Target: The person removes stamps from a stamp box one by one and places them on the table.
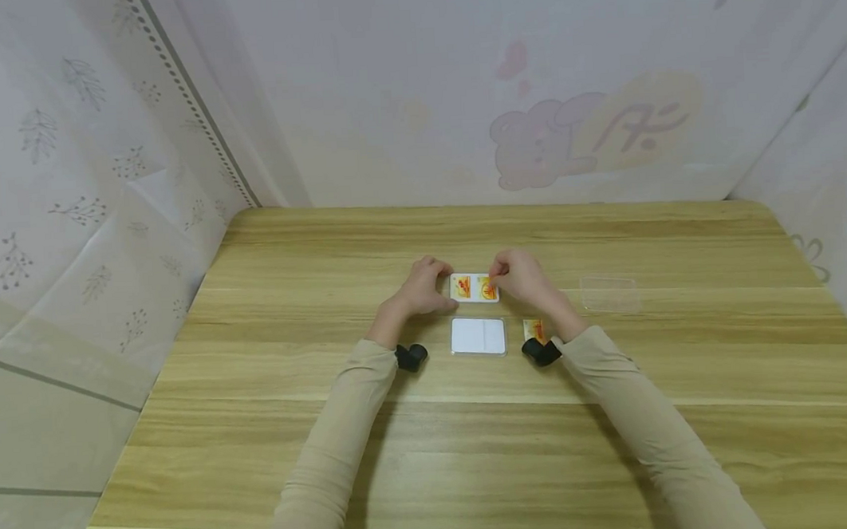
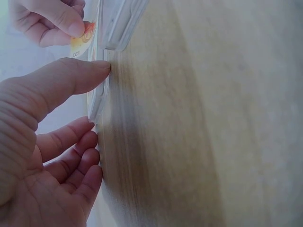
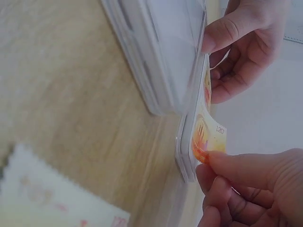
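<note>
A white holder [image 1: 474, 288] lies flat on the table, an orange-and-yellow stamp [image 1: 461, 287] on its left half. My left hand [image 1: 423, 288] grips the holder's left end, thumb at the near edge and index finger at the far corner. With thumb and forefinger, my right hand [image 1: 523, 278] pinches a second perforated stamp [image 3: 203, 137] marked 1.20. This stamp lies over the holder's right half, one corner lifted and curling. Closer to me sits a clear plastic case [image 1: 478, 337] with a white inside.
Another orange stamp [image 1: 533, 328] lies right of the clear case, partly under the right wrist's black camera [image 1: 541, 353]. Farther right is a transparent plastic cover [image 1: 610, 295]. The wooden table [image 1: 434, 472] meets a patterned curtain [image 1: 386, 99] at its back edge.
</note>
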`<state>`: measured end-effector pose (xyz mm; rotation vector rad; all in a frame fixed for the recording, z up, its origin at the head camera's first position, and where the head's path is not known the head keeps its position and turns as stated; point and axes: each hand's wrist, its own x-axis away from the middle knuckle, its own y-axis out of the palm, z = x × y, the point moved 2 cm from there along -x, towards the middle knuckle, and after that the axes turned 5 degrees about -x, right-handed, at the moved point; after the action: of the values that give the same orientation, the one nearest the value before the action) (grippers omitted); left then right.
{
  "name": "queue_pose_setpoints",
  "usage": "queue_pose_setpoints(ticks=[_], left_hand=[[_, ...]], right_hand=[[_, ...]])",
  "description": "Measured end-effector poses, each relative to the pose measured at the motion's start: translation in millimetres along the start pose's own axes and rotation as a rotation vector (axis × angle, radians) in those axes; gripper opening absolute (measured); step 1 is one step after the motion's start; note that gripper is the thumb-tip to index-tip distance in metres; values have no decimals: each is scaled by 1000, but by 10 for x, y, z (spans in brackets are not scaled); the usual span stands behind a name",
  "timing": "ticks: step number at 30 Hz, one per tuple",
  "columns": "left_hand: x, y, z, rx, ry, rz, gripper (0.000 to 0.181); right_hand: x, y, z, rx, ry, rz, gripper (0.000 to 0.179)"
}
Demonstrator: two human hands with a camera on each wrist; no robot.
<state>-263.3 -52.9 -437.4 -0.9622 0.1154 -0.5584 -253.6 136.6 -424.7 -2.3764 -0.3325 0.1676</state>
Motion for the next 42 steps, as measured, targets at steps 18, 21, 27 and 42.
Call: queue_pose_setpoints(ticks=[18, 21, 27, 42], left_hand=[[-6, 4, 1, -14, -1, 5, 57], [-6, 3, 5, -11, 1, 7, 57], [-11, 9, -2, -11, 4, 10, 57], [-6, 13, -6, -2, 15, 16, 57]], right_hand=[[49, -73, 208, -194, 139, 12, 14], [64, -94, 221, -217, 178, 3, 15], [94, -136, 250, -224, 213, -15, 17], [227, -346, 377, -186, 222, -24, 21]])
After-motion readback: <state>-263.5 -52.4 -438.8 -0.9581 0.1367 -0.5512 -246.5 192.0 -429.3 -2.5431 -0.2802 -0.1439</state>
